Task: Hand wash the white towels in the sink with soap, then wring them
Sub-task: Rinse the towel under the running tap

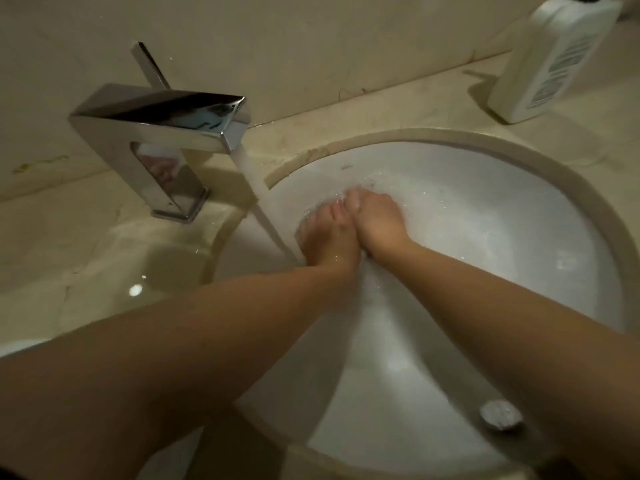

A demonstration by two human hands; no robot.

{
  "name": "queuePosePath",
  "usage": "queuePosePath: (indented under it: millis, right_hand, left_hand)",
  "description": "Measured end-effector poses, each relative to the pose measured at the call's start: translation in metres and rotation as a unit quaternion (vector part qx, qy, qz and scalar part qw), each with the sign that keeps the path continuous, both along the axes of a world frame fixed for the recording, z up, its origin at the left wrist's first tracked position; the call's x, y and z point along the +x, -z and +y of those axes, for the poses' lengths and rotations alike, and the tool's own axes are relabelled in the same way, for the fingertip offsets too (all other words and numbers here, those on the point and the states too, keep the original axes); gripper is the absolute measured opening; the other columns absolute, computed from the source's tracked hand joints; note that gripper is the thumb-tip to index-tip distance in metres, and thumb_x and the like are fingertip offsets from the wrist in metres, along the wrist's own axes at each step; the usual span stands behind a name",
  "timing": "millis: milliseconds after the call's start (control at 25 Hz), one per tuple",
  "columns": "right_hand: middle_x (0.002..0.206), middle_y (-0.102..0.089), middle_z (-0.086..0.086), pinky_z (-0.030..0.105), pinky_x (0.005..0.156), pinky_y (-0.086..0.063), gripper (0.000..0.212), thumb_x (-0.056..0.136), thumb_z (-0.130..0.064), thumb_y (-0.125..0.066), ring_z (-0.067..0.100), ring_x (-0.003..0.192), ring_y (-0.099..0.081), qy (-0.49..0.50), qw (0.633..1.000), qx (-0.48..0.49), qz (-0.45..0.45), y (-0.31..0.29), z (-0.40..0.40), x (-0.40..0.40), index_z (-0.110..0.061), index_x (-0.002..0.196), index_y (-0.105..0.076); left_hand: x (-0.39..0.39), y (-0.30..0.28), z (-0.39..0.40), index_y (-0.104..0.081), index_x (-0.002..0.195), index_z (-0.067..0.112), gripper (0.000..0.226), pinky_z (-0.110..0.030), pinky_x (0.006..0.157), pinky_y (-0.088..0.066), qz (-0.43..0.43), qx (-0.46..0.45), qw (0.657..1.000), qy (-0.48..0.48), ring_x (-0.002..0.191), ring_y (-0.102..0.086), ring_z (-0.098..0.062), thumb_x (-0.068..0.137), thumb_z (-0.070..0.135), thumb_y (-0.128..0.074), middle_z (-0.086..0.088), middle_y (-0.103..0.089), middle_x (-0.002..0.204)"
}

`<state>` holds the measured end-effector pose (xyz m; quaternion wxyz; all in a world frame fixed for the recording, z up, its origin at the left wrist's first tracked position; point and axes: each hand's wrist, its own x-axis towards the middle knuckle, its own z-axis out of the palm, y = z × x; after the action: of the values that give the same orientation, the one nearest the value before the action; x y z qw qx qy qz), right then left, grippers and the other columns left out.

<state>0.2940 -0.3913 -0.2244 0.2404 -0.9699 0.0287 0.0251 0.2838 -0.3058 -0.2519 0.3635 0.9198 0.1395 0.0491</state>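
The round white sink (519, 188) holds foamy water. My left hand (327, 237) and my right hand (379, 220) lie side by side in it, thumbs touching on top and fingers curled down under the surface. They grip the white towel (370, 277), which is nearly all hidden by the water and shows only as a pale fold between my wrists. A stream of water (266, 216) runs from the chrome faucet (156, 133) into the sink just left of my left hand.
A white soap bottle (550, 60) stands on the beige counter (86, 244) at the back right. The faucet lever (149, 64) sticks up at the back left. A round metal overflow cap (500, 414) sits on the sink's near wall.
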Motion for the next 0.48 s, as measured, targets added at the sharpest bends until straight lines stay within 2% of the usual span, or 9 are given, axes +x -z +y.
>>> queuePosePath:
  millis: [40,80,160,240,280,360,480]
  right_hand:
    - [0.108,-0.067,0.018,0.033,0.072,-0.040,0.041,0.107,-0.037,-0.033,0.036,0.094,-0.061,0.008,1.000,0.011,0.020,-0.003,0.000,-0.005,-0.009,0.119,-0.061]
    - [0.115,-0.066,0.020,0.033,0.074,-0.042,0.047,0.107,-0.042,-0.031,0.036,0.099,-0.062,0.026,0.999,0.027,0.033,-0.006,-0.001,-0.010,-0.009,0.129,-0.057]
    - [0.118,-0.065,0.020,0.031,0.075,-0.039,0.058,0.105,-0.052,-0.030,0.036,0.104,-0.062,0.065,0.996,0.036,0.056,-0.014,-0.004,-0.020,-0.009,0.134,-0.055]
    - [0.123,-0.063,0.022,0.034,0.079,-0.037,0.061,0.105,-0.054,-0.030,0.038,0.111,-0.059,0.078,0.994,0.022,0.068,-0.022,-0.010,-0.027,-0.006,0.133,-0.054]
    - [0.124,-0.062,0.022,0.036,0.081,-0.038,0.059,0.105,-0.053,-0.031,0.039,0.113,-0.057,0.084,0.994,0.030,0.064,-0.025,-0.010,-0.032,-0.005,0.132,-0.053]
    - [0.122,-0.062,0.022,0.038,0.083,-0.040,0.053,0.105,-0.048,-0.034,0.039,0.113,-0.057,0.097,0.991,0.090,0.037,-0.029,-0.008,-0.044,-0.004,0.127,-0.052]
    - [0.116,-0.061,0.016,0.035,0.081,-0.038,0.040,0.105,-0.040,-0.036,0.033,0.106,-0.056,0.125,0.967,0.224,0.012,-0.031,-0.006,-0.057,-0.005,0.117,-0.051]
  left_hand:
    - [-0.003,-0.002,0.003,-0.068,0.118,0.020,0.039,-0.040,0.086,-0.049,0.009,-0.002,0.999,0.031,0.106,-0.066,-0.030,0.106,0.043,-0.038,-0.006,-0.071,0.111]
    - [-0.007,-0.011,0.007,-0.065,0.122,0.017,0.044,-0.043,0.091,-0.047,0.027,-0.008,0.998,0.054,0.111,-0.063,-0.032,0.106,0.046,-0.036,-0.009,-0.069,0.117]
    - [-0.016,-0.024,0.011,-0.055,0.135,0.012,0.059,-0.045,0.103,-0.041,0.102,-0.016,0.992,0.074,0.127,-0.053,-0.034,0.105,0.056,-0.030,-0.014,-0.059,0.136]
    - [-0.027,-0.035,0.011,-0.036,0.150,0.007,0.086,-0.050,0.118,-0.027,0.188,-0.006,0.981,0.037,0.143,-0.036,-0.037,0.097,0.074,-0.022,-0.016,-0.039,0.155]
    - [-0.030,-0.039,0.012,-0.032,0.152,0.006,0.100,-0.052,0.119,-0.026,0.226,-0.022,0.974,0.024,0.144,-0.034,-0.040,0.090,0.083,-0.021,-0.018,-0.037,0.156]
    - [-0.038,-0.047,0.018,-0.045,0.145,0.006,0.120,-0.050,0.114,-0.037,0.241,-0.060,0.968,0.021,0.134,-0.048,-0.042,0.071,0.098,-0.023,-0.020,-0.052,0.144]
    - [-0.043,-0.050,0.033,-0.062,0.123,0.017,0.128,-0.046,0.100,-0.052,0.182,-0.094,0.978,0.034,0.111,-0.064,-0.038,0.042,0.111,-0.030,-0.014,-0.068,0.120]
